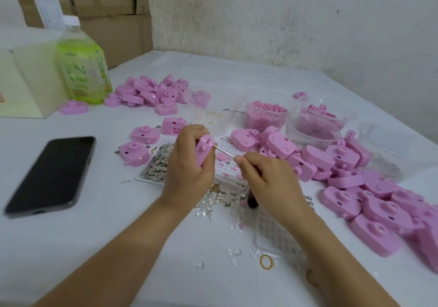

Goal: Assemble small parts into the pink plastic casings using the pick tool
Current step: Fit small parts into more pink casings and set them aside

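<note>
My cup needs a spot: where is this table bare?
Bare table lies between the phone and the left forearm, and along the far edge by the wall behind the tubs. Crowded: small parts under the left hand and right hand, pink casings heaped on the right.

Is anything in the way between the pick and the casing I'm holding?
Nothing visible. The pick pinched in the right hand crosses open air to the casing gripped by the left hand, and its tip is at the casing's top edge.
</note>
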